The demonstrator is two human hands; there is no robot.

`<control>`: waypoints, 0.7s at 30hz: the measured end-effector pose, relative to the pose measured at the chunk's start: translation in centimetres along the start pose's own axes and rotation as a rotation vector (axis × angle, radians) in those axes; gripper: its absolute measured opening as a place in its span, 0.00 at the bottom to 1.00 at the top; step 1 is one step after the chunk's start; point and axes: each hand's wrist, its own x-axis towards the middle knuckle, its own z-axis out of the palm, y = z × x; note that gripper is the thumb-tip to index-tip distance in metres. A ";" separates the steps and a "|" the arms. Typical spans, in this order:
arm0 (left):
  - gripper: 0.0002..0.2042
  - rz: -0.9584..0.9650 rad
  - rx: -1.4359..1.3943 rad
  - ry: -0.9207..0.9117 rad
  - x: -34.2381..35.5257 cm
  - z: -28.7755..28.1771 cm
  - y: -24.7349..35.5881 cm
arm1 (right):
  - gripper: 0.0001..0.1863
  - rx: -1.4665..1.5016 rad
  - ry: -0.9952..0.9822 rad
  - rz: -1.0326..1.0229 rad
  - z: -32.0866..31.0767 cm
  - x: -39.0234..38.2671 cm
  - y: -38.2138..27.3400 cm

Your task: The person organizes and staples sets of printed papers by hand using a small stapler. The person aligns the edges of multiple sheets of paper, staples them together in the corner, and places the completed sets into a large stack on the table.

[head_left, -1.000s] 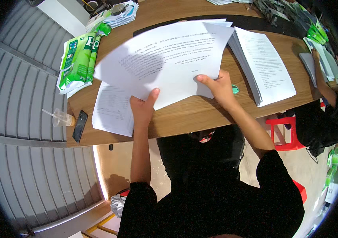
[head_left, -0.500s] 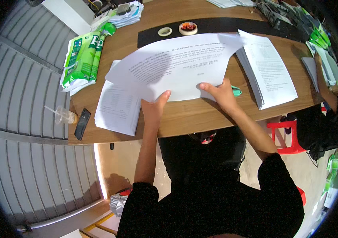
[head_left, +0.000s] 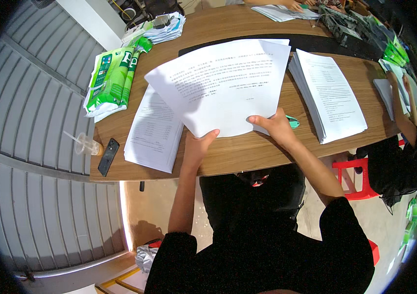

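Between my two hands I hold several printed sheets of paper (head_left: 233, 105) over the table, their far edges slightly fanned. My left hand (head_left: 201, 144) pinches the near left corner, thumb on top. At the near right edge my right hand (head_left: 276, 126) grips them the same way, its fingers mostly hidden underneath. A left stack of printed paper (head_left: 152, 134) lies beside my left hand, partly covered by the held sheets. To the right lies a thicker stack of printed paper (head_left: 333, 98). A small green object (head_left: 292, 122) rests just beyond my right hand.
On the wooden table (head_left: 238, 159), a black phone (head_left: 108, 157) and a plastic cup with a straw (head_left: 88, 145) sit near the left edge. Green paper packaging (head_left: 110, 83) lies farther back. A co-worker's arms (head_left: 402, 105) reach over papers at the far right, near a red stool (head_left: 358, 179).
The held sheets have flattened and shifted slightly toward me, uncovering more of the left stack. Both hands keep their grip. Another person's hands now show at the table's far side.
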 end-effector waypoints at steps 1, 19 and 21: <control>0.25 -0.032 0.049 0.013 -0.2 -0.3 0.0 | 0.21 0.002 -0.002 -0.003 0.0 0.0 0.0; 0.29 -0.235 -1.137 -0.177 -12.2 2.0 -1.6 | 0.12 -0.839 -0.150 -1.214 -6.1 1.9 -3.4; 0.30 -0.389 -1.240 -0.009 -13.8 2.7 -2.6 | 0.11 -0.972 -0.181 -1.270 -6.0 1.9 -2.0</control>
